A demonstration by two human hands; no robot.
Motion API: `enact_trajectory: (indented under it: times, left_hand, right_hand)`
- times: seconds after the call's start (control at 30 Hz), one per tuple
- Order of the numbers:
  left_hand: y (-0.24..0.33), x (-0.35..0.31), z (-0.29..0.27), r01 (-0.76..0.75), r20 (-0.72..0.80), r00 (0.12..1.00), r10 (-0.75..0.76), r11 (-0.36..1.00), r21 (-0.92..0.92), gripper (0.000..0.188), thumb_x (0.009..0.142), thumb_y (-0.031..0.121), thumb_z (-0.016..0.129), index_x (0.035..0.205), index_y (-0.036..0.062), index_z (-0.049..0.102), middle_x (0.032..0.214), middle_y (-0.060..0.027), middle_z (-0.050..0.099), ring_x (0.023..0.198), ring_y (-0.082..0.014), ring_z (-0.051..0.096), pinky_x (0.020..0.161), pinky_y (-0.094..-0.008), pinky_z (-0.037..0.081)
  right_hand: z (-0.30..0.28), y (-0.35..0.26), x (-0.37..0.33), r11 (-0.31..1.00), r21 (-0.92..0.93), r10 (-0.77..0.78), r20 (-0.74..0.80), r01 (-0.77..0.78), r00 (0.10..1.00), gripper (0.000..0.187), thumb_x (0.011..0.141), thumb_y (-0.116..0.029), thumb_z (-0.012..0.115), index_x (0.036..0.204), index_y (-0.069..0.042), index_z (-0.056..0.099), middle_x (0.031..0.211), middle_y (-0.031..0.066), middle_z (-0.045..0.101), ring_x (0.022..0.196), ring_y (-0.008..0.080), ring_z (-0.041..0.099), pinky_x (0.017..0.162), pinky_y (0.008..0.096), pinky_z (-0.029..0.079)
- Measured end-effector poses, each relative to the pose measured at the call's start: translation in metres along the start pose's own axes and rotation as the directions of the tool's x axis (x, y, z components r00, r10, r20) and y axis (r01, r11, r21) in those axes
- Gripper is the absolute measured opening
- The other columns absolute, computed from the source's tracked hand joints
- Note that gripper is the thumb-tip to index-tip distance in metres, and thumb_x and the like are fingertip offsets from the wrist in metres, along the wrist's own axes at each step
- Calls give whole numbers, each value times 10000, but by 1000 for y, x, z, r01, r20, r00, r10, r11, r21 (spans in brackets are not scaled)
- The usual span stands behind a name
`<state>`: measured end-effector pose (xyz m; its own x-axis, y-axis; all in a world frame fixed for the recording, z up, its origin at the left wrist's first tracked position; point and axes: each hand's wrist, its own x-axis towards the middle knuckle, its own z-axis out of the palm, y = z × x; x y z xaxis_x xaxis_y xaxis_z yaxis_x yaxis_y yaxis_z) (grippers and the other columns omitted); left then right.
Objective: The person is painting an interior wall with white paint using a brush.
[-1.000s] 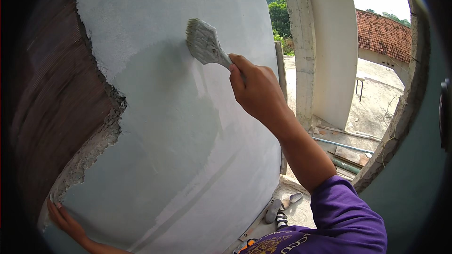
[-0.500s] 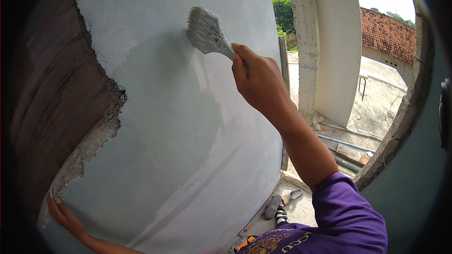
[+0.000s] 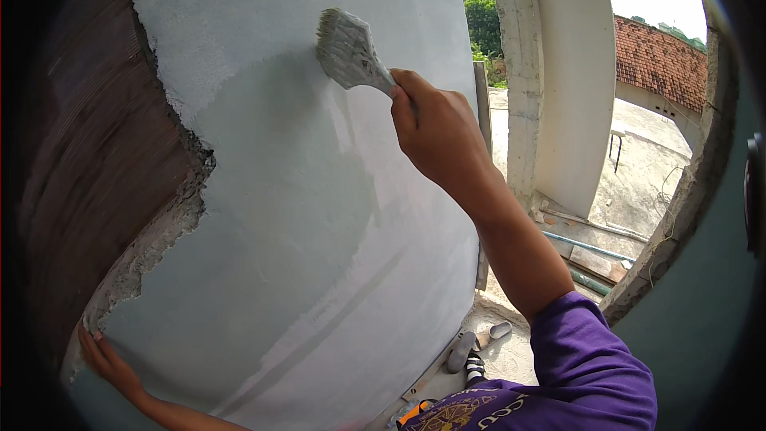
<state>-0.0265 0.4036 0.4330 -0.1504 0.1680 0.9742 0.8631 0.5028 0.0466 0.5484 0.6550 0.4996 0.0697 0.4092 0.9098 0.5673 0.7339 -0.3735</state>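
Note:
A wide paintbrush (image 3: 346,49), its body crusted with grey-white paint, is in my right hand (image 3: 437,128). Those fingers wrap round its handle, and the bristle end points up and left at the pale wall (image 3: 287,191). Whether the bristles touch the surface cannot be told. Around and below the brush the wall has a darker, damp-looking grey-green area, with lighter patches beside it. At the lower left, my left hand (image 3: 110,363) rests against the jagged plaster edge (image 3: 152,251), fingers stretched out and no tool visible in it.
Left of the broken edge lies a brown, streaked surface (image 3: 96,136). On the right, a concrete post (image 3: 519,72) stands by an opening, with pipes and boards (image 3: 590,259) on the ground. Beyond is a tiled roof (image 3: 658,60). Grey slippers (image 3: 460,351) are at the wall's foot.
The brush and my right hand have shifted very slightly up and left against the wall. My left hand stays at the plaster edge.

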Motion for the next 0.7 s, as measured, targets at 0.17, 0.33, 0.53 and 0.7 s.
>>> enact_trajectory:
  times: [0.17, 0.33, 0.53, 0.7]
  left_hand:
    - [-3, -2, 0, -32, -5, 999, 33, 998, 58, 508, 1037, 337, 352, 1388, -23, 425, 1417, -207, 440, 1306, -371, 394, 1089, -466, 261]
    - [-2, 0, 0, -66, -16, 998, 66, 997, 47, 500, 1036, 332, 358, 1373, -28, 442, 1407, -210, 450, 1296, -376, 401, 1083, -464, 272]
    - [-1, 3, 0, -38, -25, 999, 38, 999, 9, 494, 1036, 327, 361, 1371, -26, 448, 1394, -214, 462, 1270, -383, 419, 1062, -461, 299]
    - [-4, 1, 0, -30, -25, 999, 31, 999, 46, 478, 1034, 312, 376, 1362, -27, 458, 1388, -218, 467, 1268, -383, 418, 1056, -457, 304]
  right_hand:
    - [-14, 4, -25, 995, -70, 82, 161, -72, 984, 230, 929, -149, 498, 1046, 2, 626, 676, 220, 611, 667, 405, 613, 642, 485, 470]
    - [-24, 1, -18, 993, -61, 107, 164, -98, 981, 227, 925, -143, 498, 1041, -3, 634, 682, 220, 614, 667, 399, 618, 644, 481, 474]
    - [-4, 7, 0, 1000, 15, -13, -4, 13, 1000, 229, 924, -149, 505, 1045, 10, 619, 672, 223, 613, 660, 404, 615, 641, 486, 475]
    - [-18, 7, -20, 996, -75, 51, 159, -39, 986, 222, 921, -148, 508, 1027, 9, 624, 648, 220, 607, 631, 405, 608, 627, 495, 473]
